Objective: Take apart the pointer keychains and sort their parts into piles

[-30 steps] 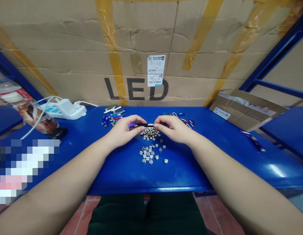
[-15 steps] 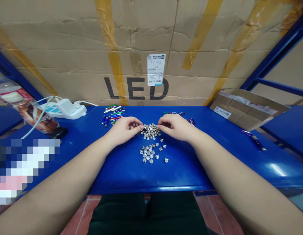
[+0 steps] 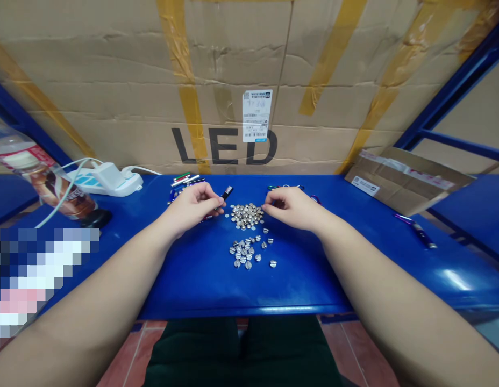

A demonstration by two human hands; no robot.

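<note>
My left hand (image 3: 199, 207) is closed, with thumb and fingertips pinching a small black tube (image 3: 227, 192) that points up to the right. Just right of it lies a heap of silver button cells (image 3: 247, 216). My right hand (image 3: 290, 205) rests at the heap's right edge, its thumb and forefinger pressed together; anything between them is too small to make out. Nearer to me are several loose slotted silver caps (image 3: 243, 252). Behind my left hand are several coloured metal tubes (image 3: 185, 179), partly covered by it. Small coloured clips (image 3: 296, 187) show behind my right hand.
A purple pen-like light (image 3: 421, 234) and a flattened cardboard box (image 3: 403, 180) lie at the right of the blue table (image 3: 249, 293). On the left are a brown drink bottle (image 3: 58, 191) and a white power strip (image 3: 108, 180). A large carton (image 3: 132, 107) stands behind.
My left hand has moved left and up, away from the button cells, with the black tube now showing. My right hand has shifted only slightly and stays by the heap.
</note>
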